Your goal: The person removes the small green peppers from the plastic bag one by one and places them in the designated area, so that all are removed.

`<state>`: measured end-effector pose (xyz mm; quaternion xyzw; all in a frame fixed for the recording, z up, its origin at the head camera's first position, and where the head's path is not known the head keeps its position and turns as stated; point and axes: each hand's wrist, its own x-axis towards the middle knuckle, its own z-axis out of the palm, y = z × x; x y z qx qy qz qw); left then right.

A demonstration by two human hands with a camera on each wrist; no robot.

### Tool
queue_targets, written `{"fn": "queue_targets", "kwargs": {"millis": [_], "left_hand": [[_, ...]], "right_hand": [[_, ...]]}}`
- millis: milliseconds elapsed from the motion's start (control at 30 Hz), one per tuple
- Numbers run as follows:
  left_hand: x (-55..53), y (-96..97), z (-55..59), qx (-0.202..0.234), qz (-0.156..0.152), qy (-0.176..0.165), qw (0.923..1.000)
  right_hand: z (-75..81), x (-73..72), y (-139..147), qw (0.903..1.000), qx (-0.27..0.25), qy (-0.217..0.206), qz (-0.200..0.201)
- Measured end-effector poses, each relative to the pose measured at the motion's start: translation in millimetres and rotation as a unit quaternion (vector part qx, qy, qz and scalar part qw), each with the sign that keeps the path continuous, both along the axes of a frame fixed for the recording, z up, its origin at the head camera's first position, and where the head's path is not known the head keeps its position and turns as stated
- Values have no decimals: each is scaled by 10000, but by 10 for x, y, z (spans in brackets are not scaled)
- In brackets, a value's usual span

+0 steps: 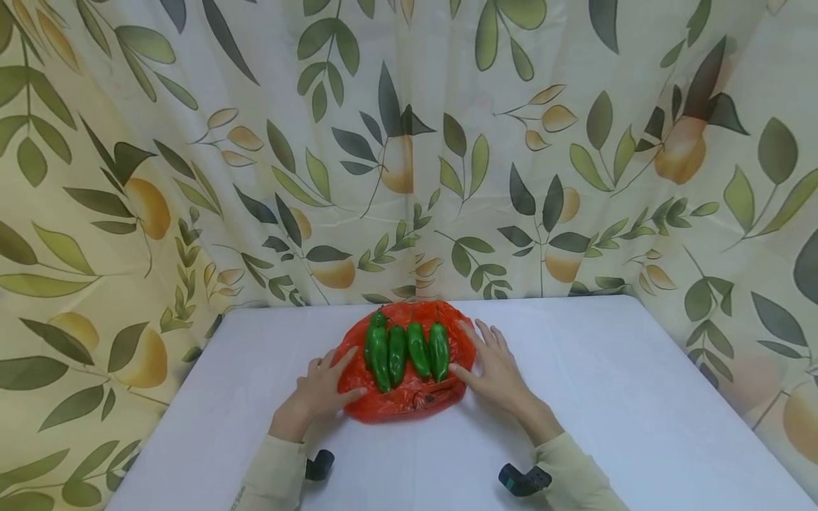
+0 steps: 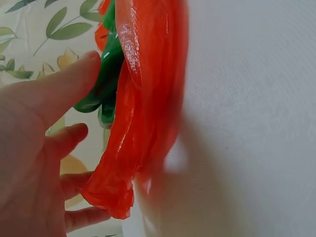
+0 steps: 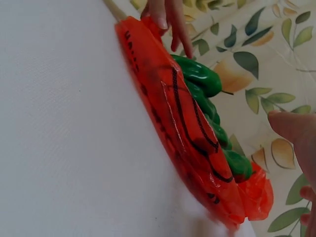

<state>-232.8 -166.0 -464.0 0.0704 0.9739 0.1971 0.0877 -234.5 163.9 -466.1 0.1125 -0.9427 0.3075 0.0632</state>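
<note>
We find several green peppers (image 1: 397, 351) lying on a red plastic bag (image 1: 391, 407) at the head frame's lower centre. The left hand (image 1: 319, 389) and right hand (image 1: 501, 376) flank it, fingers spread. The right wrist view reveals black print (image 3: 177, 94) (unseen from the left wrist).

Green peppers (image 3: 200, 75) on a red plastic bag (image 3: 158, 106), white table (image 3: 74, 128), both hands around.
At least four shiny peppers side by side, left to right; leftmost shows a thin stem toward the far side. Bag wrinkled, black print along near side, crumpled bit at far right. Left hand (image 3: 170, 17) partly seen at bag's left end, one fingertip just beside leftmost pepper; bag contact unclear. Right hand (image 3: 303, 140) cut off by frame, at right, thumb stretched out, apart from peppers. Leaf-and-fruit patterned cloth (image 3: 276, 42) at far side.
</note>
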Motion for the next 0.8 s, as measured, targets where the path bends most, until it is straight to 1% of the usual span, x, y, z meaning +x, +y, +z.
{"fn": "queue_targets", "kwargs": {"millis": [100,233,333,433,633,800], "left_hand": [[6,1,-24,-49,87,-50,9999],[26,12,-52,-34,193,-259,9995],[39,33,-62,-75,162,-349,9992],[50,49,-64,-131,94,-340,9993],[55,45,-58,-110,71,-361,9993],[47,40,-92,-117,39,-375,9992]], "right_hand": [[-31,-8,-16,10000,10,72,43],[-57,-9,-40,9997,-30,208,140],[-62,-8,-57,9993,-128,274,222],[-69,-9,-76,9986,-238,326,353],[-99,5,-92,9971,-315,61,686],[-121,9,-86,9964,-297,-139,777]]}}
